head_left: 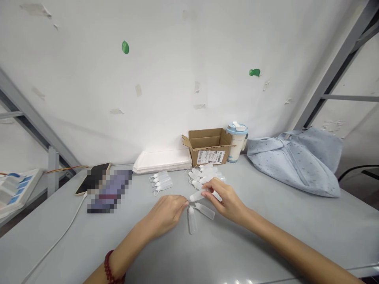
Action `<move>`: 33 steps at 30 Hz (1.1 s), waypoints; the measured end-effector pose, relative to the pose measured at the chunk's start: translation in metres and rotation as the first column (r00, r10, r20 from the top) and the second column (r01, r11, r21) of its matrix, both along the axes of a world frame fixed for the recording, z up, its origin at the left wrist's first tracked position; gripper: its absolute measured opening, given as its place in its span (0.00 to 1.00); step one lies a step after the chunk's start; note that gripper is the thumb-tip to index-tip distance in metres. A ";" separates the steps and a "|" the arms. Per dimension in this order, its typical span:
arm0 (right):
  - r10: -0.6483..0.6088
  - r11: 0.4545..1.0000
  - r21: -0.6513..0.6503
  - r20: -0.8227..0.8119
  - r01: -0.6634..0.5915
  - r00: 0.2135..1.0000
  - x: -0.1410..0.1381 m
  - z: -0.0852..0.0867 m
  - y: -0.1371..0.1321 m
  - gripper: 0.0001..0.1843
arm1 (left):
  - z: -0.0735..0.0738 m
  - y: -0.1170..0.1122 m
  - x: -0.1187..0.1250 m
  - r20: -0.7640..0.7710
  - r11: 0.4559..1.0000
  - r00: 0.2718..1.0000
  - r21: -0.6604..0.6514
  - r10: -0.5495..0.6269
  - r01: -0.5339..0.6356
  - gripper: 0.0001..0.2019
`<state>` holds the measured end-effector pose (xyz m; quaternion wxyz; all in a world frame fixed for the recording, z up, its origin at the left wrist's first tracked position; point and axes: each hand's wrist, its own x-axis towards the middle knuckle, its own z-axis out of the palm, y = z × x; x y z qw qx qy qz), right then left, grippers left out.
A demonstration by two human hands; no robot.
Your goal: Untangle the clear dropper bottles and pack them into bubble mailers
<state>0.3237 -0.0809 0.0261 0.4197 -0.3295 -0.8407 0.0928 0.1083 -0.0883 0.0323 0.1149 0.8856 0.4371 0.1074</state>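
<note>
My left hand (167, 215) rests knuckles-up on the grey table (266, 236), fingers curled in a pinch at the tip of a small translucent plastic bottle. My right hand (225, 199) pinches one such small bottle (197, 195) by its end, holding it just above the table. Two more small bottles (192, 219) lie on the table between the hands, apparently joined by their cap loops. A pile of the same bottles (205, 173) sits behind my right hand. A neat row of several bottles (161, 183) lies behind my left hand.
An open cardboard box (209, 148) and a white-and-blue cup (237, 142) stand by the wall. A stack of white trays (162, 161) lies left of the box. A blue cloth bag (296, 161) is at the right. A phone (93, 177) with cable lies at the left.
</note>
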 end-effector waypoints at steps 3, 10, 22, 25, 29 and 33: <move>-0.004 1.000 -0.001 0.001 0.004 1.000 -0.001 -0.001 -0.001 0.07 | -0.001 -0.001 0.001 -0.013 1.000 1.000 -0.006 -0.005 0.005 0.17; 0.002 1.000 0.003 -0.023 -0.002 1.000 -0.002 -0.004 -0.001 0.06 | -0.001 -0.002 0.002 0.006 1.000 1.000 -0.023 -0.002 0.002 0.17; 0.004 1.000 0.018 -0.010 -0.004 1.000 -0.003 -0.007 -0.001 0.07 | -0.001 -0.004 0.002 0.011 1.000 1.000 -0.001 -0.003 0.003 0.17; -0.001 1.000 0.010 -0.012 0.001 1.000 -0.003 -0.008 -0.001 0.08 | 0.000 -0.005 0.002 -0.014 1.000 1.000 0.009 0.001 -0.001 0.17; 0.014 1.000 -0.020 -0.021 -0.015 1.000 -0.005 -0.006 -0.002 0.10 | 0.002 -0.005 0.002 -0.025 1.000 1.000 0.026 0.004 -0.004 0.17; -0.029 0.969 -0.247 -0.099 0.004 0.995 -0.007 0.003 -0.005 0.12 | 0.010 -0.004 0.001 0.062 0.999 0.998 0.032 -0.002 0.000 0.17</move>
